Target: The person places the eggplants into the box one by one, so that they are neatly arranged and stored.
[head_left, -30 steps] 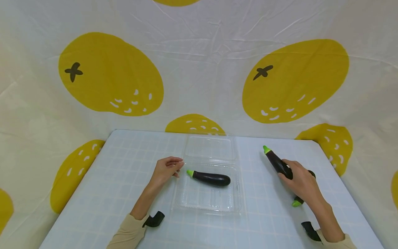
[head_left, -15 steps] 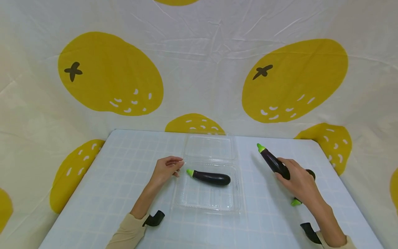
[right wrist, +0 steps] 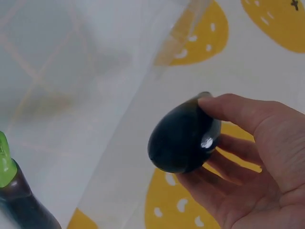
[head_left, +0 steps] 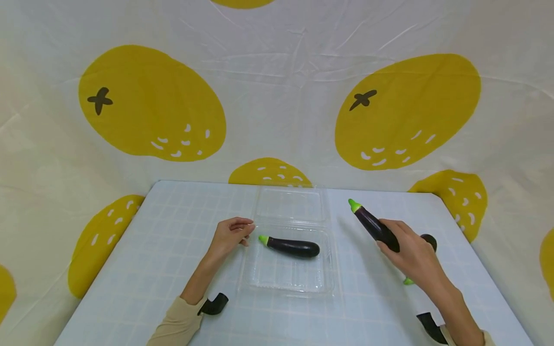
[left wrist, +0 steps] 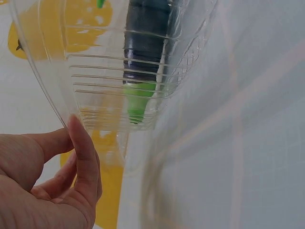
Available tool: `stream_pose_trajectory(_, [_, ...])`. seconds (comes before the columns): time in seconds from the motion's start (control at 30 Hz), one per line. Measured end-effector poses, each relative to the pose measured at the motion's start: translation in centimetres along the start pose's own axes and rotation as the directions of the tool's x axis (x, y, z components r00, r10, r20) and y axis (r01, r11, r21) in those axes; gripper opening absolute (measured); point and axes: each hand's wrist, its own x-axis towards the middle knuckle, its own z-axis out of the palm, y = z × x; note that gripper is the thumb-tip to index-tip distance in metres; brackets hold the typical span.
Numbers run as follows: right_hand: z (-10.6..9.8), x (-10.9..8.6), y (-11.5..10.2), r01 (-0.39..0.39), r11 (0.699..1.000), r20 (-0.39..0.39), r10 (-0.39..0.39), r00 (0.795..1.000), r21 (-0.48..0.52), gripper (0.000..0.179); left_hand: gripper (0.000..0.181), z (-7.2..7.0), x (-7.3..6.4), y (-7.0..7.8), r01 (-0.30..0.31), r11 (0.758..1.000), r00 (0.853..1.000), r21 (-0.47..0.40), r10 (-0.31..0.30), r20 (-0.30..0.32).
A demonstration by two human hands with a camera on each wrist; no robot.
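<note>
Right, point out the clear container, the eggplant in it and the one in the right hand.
Clear container [head_left: 287, 278]: head view, bare floor of its base.
Boxed eggplant [head_left: 295, 247]: head view, middle of dark body.
Held eggplant [head_left: 375, 228]: head view, visible dark body.

A pale cloth [head_left: 281, 110] hangs behind and along both sides of the surface [head_left: 130, 288], lightly creased near its upper middle. It is printed with yellow fruit shapes: a large one on the left [head_left: 156, 103] and a large one on the right [head_left: 409, 113], each bearing a dark cross mark and white flecks. A partial shape [head_left: 270, 172] shows just above the surface's far edge. The surface is whitish with a faint grid of lines.
</note>
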Motion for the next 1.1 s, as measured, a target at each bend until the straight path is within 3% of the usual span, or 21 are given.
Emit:
stream_pose_trajectory(0.4, [-0.6,0.1,-2.6,0.039,0.999,-0.001,-0.039,0.999,-0.014,0.058,0.031,0.0,0.1,-0.1,-0.013,1.000,1.000,-0.010,0.013,-0.004])
stream_pose_trajectory(0.6, [-0.2,0.0,-3.7,0.106,0.994,-0.030,-0.106,0.994,-0.031,0.060,0.031,0.0,0.1,-0.1,-0.005,1.000,1.000,-0.008,0.005,-0.005])
stream_pose_trajectory(1.1, [0.7,0.5,-6.7,0.172,0.985,0.045,-0.172,0.984,0.000,0.059,0.032,0.0,0.1,-0.1,-0.008,1.000,1.000,-0.015,0.008,-0.002])
